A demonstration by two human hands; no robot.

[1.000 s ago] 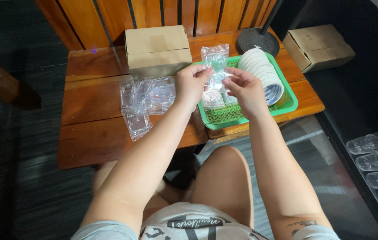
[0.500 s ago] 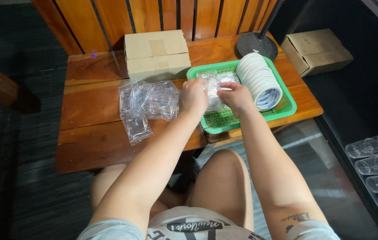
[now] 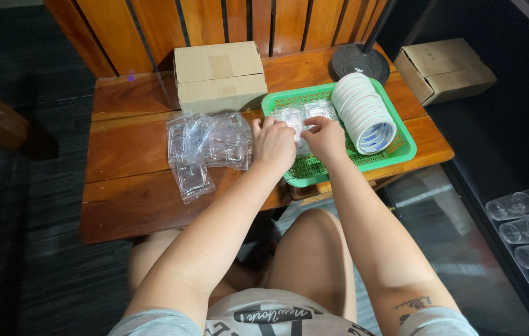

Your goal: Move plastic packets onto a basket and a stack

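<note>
Head view: both forearms reach forward over the wooden table [image 3: 127, 205]; the left hand [image 3: 274, 144] and right hand [image 3: 325, 137] meet, fingers curled, pinching a clear plastic packet [image 3: 292, 118] above the green tray [image 3: 314, 171]; a stack of white tape rolls [image 3: 364, 112] lies in the tray; more clear packets [image 3: 205, 146] are heaped left; a brown cardboard box [image 3: 220, 74] stands behind.

Low wooden slat table [image 3: 134, 186] against orange wooden slatted wall [image 3: 227, 22]; dark floor [image 3: 22, 261], possibly carpet; dim right side.
</note>
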